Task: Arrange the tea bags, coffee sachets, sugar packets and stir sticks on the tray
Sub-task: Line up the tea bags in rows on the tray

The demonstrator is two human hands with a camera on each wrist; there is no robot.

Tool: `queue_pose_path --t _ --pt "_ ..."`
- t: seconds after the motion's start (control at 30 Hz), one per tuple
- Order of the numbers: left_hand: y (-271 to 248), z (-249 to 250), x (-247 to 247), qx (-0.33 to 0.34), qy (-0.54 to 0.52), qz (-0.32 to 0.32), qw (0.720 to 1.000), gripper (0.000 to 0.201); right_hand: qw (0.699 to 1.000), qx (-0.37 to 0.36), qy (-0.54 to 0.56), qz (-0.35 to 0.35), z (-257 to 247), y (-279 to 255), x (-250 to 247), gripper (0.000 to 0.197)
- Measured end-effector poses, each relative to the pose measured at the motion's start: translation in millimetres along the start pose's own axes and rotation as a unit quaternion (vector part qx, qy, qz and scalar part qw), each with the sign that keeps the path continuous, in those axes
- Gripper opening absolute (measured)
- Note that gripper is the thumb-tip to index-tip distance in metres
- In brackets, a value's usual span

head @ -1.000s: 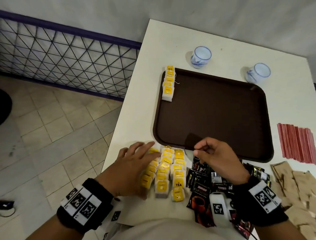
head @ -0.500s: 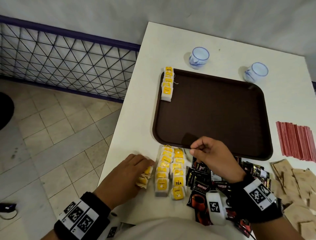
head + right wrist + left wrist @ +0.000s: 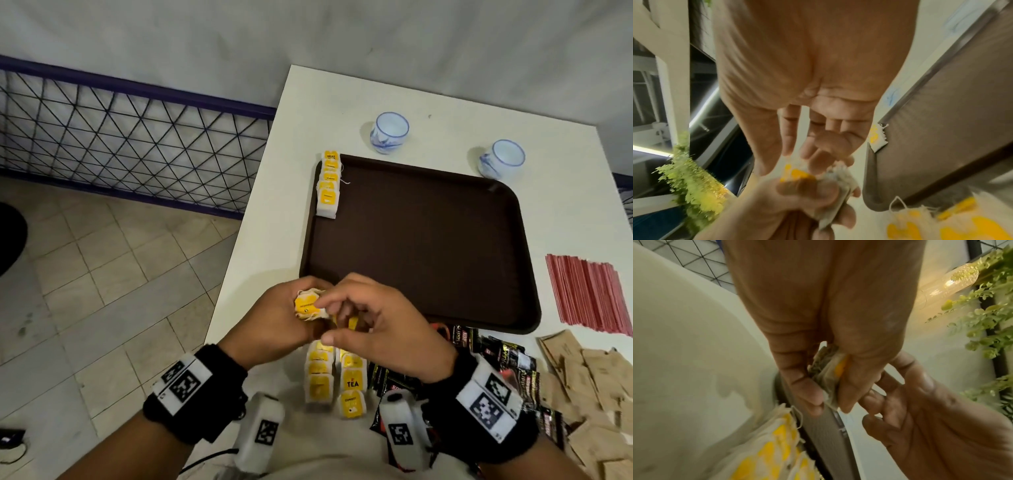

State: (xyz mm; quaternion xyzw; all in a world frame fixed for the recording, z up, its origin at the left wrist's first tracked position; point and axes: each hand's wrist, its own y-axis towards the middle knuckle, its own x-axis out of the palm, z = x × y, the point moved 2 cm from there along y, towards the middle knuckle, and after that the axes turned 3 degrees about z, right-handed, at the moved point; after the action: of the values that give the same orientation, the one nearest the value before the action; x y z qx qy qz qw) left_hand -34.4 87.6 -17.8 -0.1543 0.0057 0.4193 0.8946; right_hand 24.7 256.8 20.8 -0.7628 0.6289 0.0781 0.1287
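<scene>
Just before the near left corner of the brown tray (image 3: 428, 240), my left hand (image 3: 284, 318) pinches a small bundle of yellow-tagged tea bags (image 3: 308, 306) between thumb and fingers. In the left wrist view this bundle (image 3: 830, 378) shows between the fingers of that hand (image 3: 828, 402). My right hand (image 3: 346, 311) meets it with loosely bent fingers whose tips touch the tags (image 3: 795, 175). A short row of tea bags (image 3: 328, 186) lies at the tray's far left corner. Two more rows (image 3: 337, 380) lie on the table below my hands.
Black coffee sachets (image 3: 496, 353) are piled right of the tea bags, with brown sugar packets (image 3: 582, 377) further right. Red stir sticks (image 3: 589, 294) lie beside the tray's right edge. Two blue-and-white cups (image 3: 390, 132) (image 3: 501, 159) stand behind the tray. The table's left edge (image 3: 239, 267) drops to tiled floor.
My left hand has lifted a bundle of tea bags from the left row on the table. My right hand has moved left to touch the bundle.
</scene>
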Motion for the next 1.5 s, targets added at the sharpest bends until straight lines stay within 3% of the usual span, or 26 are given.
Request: queue_pose_path --t 0.1,0.3,0.5,0.57,0.67,0.93,1.07,1.23,1.5 --pt "15.0 12.4 4.7 -0.002 -0.022 -0.026 0.999 0.038 0.999 -0.021 -0.018 0.046 2.4 6.1 0.0 0.028" --pt "36.7 13.4 9.5 -0.039 -0.102 -0.064 0.992 0.058 0.991 -0.005 -0.013 0.134 17.4 11.5 -14.4 0.013" --pt "41.9 9.7 9.5 -0.124 -0.254 -0.123 0.951 0.046 0.984 0.056 0.029 0.165 26.7 17.5 -20.5 0.014" --pt "45.4 7.9 8.2 -0.155 -0.302 -0.111 0.934 0.039 0.981 0.070 0.053 0.172 28.3 19.9 -21.6 0.017" --pt "51.4 3.0 6.2 -0.171 -0.318 -0.083 0.929 0.030 0.978 0.093 0.038 0.183 29.7 23.1 -21.5 0.019" --pt "62.8 2.9 2.5 -0.185 -0.347 -0.056 0.918 0.044 0.971 0.145 0.007 0.192 31.8 32.6 -24.5 0.028" --pt "66.4 1.2 -2.7 -0.190 -0.359 -0.039 0.913 0.045 0.970 0.140 0.007 0.198 32.2 36.6 -26.1 0.026" --pt "68.5 -0.4 -8.5 -0.187 -0.360 -0.025 0.914 0.045 0.976 0.116 0.000 0.187 33.3 36.9 -27.8 0.011" --pt "67.9 -4.4 -16.4 -0.177 -0.338 -0.004 0.924 0.044 0.976 0.106 0.004 0.190 33.8 36.2 -47.6 0.013"
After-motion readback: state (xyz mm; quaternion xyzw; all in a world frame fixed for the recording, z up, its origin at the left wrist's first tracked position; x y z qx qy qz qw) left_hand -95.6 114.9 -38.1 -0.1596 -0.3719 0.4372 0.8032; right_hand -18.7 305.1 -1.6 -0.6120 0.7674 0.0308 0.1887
